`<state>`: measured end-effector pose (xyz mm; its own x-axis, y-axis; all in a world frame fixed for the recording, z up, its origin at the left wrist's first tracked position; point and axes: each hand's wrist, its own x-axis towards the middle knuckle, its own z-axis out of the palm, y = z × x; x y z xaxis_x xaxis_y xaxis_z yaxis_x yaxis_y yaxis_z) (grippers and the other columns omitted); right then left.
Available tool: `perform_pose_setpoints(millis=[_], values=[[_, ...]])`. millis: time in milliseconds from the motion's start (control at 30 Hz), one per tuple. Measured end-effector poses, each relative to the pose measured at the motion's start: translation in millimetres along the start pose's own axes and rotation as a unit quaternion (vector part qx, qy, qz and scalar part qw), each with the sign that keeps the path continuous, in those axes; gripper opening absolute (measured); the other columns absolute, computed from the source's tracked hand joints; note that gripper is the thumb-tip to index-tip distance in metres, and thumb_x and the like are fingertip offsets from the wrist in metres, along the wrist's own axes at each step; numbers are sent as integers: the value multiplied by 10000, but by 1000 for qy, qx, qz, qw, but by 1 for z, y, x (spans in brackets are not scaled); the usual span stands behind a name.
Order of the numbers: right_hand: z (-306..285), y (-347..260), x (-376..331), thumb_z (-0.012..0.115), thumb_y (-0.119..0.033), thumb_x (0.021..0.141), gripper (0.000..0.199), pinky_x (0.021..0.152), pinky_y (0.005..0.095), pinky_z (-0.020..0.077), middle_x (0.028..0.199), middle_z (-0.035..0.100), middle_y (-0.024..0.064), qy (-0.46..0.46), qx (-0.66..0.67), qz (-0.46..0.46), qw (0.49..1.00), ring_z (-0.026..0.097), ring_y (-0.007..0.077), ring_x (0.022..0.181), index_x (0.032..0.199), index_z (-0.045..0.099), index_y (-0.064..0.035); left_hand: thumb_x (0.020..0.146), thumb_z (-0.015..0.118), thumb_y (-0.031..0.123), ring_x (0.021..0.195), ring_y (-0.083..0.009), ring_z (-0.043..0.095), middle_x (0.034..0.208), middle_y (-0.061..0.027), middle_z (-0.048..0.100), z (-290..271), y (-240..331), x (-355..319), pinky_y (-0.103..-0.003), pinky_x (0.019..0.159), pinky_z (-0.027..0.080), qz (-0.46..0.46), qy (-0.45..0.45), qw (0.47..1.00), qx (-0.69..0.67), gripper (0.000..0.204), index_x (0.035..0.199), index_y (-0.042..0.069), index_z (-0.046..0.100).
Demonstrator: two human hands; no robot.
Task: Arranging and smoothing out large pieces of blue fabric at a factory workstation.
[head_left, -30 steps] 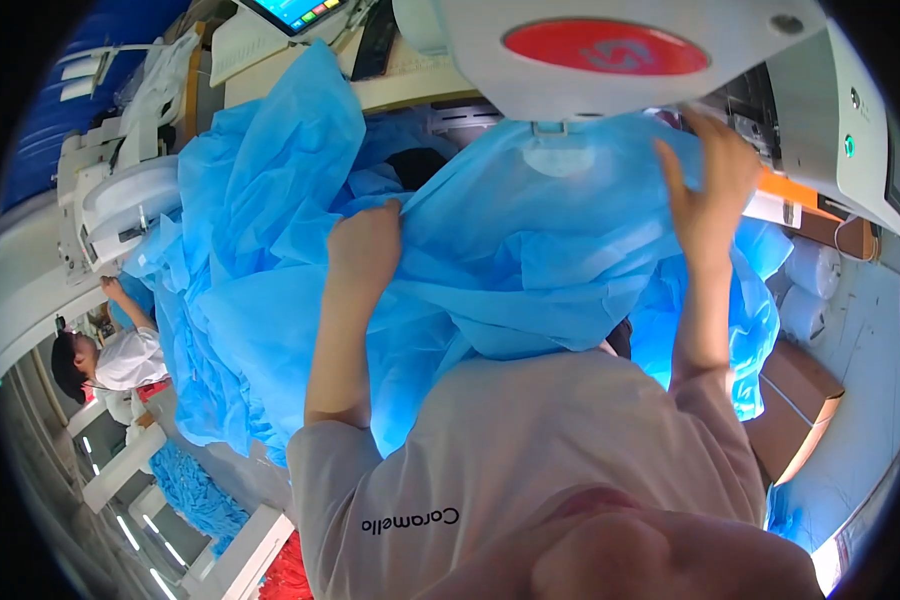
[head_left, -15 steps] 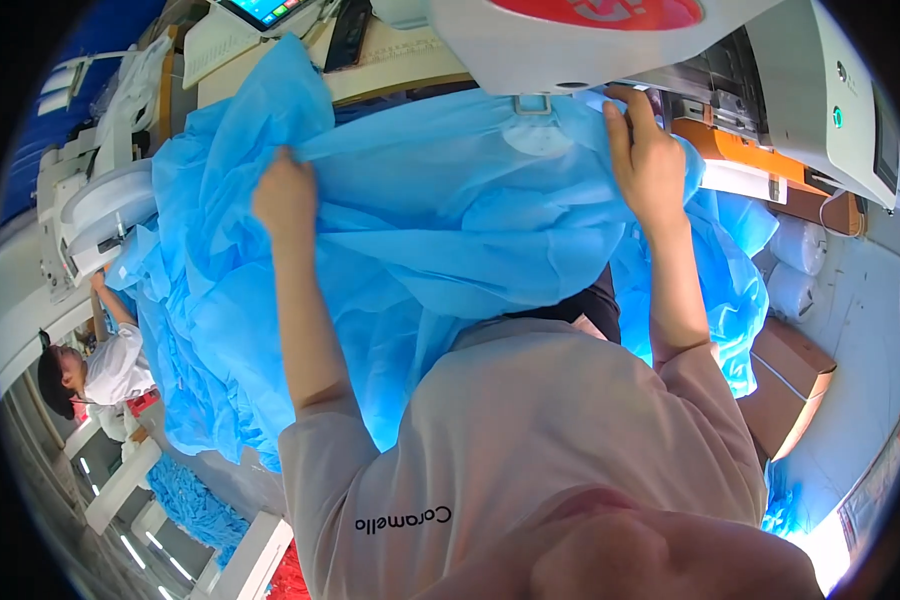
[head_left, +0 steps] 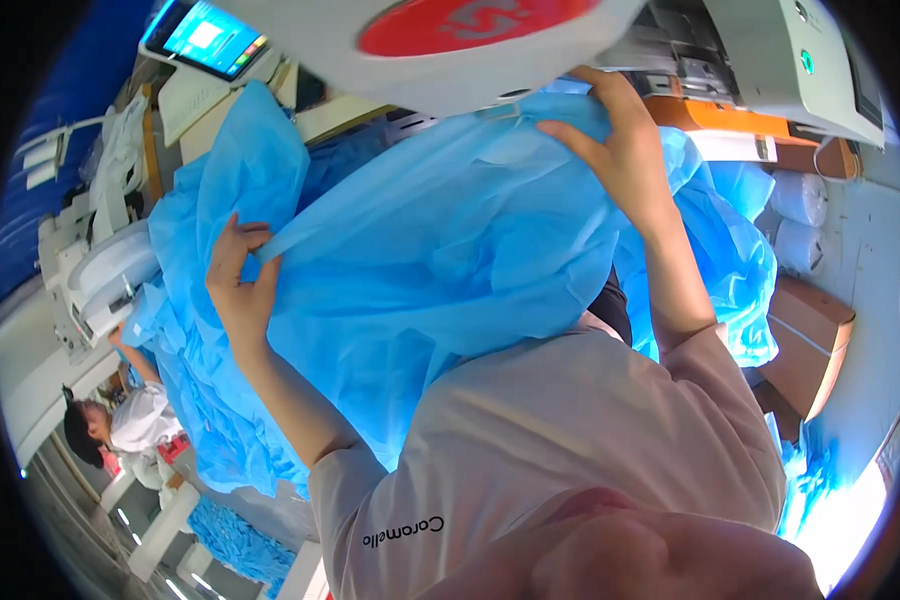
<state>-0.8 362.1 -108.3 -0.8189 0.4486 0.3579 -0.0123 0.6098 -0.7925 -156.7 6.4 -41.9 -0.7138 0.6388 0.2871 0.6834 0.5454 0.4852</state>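
From here I see the left hand (head_left: 240, 287) with its grip pinched on the edge of a thin, translucent light-blue fabric sheet (head_left: 440, 240), spread below a rounded white machine head (head_left: 450, 85); the right hand's (head_left: 627, 155) grip is splayed against it.

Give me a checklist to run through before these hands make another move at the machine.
1. Left hand has hold of the blue cloth: ok, pinching its edge.
2. Right hand on the cloth: ok, thumb spread wide.
3. Right hand clear of the machine head: cannot tell, they overlap in view.
4. Cloth smooth between the hands: not ok, folds show.
5. Cloth seated properly beneath the head: cannot tell, hidden.
6. Screen on: ok, lit.
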Motion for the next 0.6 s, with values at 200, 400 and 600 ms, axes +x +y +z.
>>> perform_pose_setpoints(millis=[200, 400, 600], values=[[-61, 14, -24, 656, -172, 844, 161, 727, 225, 405, 855, 539, 7, -23, 211, 70, 975, 535, 132, 820, 940, 628, -47, 664, 660, -22, 730, -192, 577, 747, -66, 592, 19, 19, 38, -300, 655, 447, 12, -134, 953, -270, 110, 773, -12, 644], [-102, 5, -49, 596, -178, 907, 187, 746, 236, 423, 937, 615, 12, 140, -21, 335, 932, 565, 120, 802, 1014, 610, -26, 690, 648, -2, 719, -225, 586, 800, -92, 608, 66, 75, 64, -269, 615, 445, 104, -102, 984, -102, 220, 905, 26, 686], [-86, 40, -26, 672, -91, 816, 126, 758, 364, 447, 863, 623, 128, 153, -336, -13, 929, 596, 310, 813, 909, 610, -33, 646, 646, -58, 773, -248, 617, 881, -99, 618, 126, 72, 56, -310, 665, 495, 106, 85, 990, -35, 230, 850, 48, 658]])
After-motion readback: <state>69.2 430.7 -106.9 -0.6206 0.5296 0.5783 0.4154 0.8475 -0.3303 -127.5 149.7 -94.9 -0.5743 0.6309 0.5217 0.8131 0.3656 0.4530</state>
